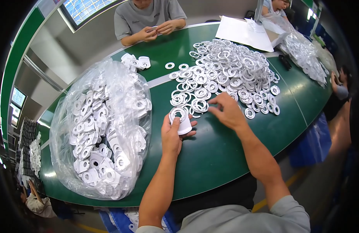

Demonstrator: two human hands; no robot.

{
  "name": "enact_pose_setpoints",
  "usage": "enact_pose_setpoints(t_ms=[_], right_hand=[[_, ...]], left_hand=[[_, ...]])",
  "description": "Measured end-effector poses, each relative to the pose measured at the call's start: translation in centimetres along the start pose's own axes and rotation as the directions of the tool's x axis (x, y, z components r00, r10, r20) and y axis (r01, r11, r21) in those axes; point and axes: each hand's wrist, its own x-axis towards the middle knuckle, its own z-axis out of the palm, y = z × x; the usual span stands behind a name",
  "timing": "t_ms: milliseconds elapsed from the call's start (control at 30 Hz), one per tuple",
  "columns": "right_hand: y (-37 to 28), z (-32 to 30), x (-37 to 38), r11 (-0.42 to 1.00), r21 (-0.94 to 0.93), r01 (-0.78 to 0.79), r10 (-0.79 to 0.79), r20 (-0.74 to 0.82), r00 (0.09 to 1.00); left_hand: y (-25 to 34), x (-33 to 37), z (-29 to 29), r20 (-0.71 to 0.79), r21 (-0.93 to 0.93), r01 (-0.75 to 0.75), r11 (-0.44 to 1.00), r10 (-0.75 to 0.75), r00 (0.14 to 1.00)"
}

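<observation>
My left hand (171, 136) is closed around a white plastic part (183, 127) with a round ringed end and a flared lower edge; the thumb lies across its face. Just right of it, my right hand (227, 112) reaches to the near edge of a heap of white plastic rings (234, 70). Its thumb and forefinger are apart, with nothing visible between them. Closest to those fingertips lies a white ring (199, 105) at the heap's edge.
A clear plastic bag (63, 139) full of similar white parts stands at the left. A few white parts (142, 62) lie beyond it on the green table (214, 163). Across the table sits a co-worker (150, 19). White sheets (241, 33) and another clear bag (303, 50) are at far right.
</observation>
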Motion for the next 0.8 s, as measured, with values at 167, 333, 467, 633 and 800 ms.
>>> enact_pose_setpoints(t_ms=[167, 333, 467, 633, 800], right_hand=[[0.8, 3.6, 0.5, 0.993, -0.095, 0.075, -0.079, -0.034, 0.996], [0.8, 1.8, 1.0, 0.997, 0.073, -0.024, 0.041, -0.251, 0.967], [1.9, 1.4, 1.3, 0.797, 0.572, -0.193, 0.364, -0.202, 0.909], [1.2, 1.9, 0.0, 0.48, 0.804, -0.351, 0.304, 0.222, 0.926], [-1.9, 2.2, -1.4, 0.857, 0.453, -0.247, 0.099, 0.324, 0.941]], left_hand=[[-0.3, 0.1, -0.1, 0.031, 0.017, 0.002, 1.0, -0.002, 1.0], [-0.1, 0.0, 0.2, 0.038, 0.037, 0.006, 0.999, -0.008, 0.999], [-0.1, 0.0, 0.1, 0.031, 0.056, 0.007, 0.998, -0.009, 0.999], [-0.2, -0.2, 0.0, 0.077, -0.028, 0.017, 0.999, -0.015, 0.997], [-0.6, 0.0, 0.2, 0.15, -0.092, 0.042, 0.995, -0.028, 0.988]])
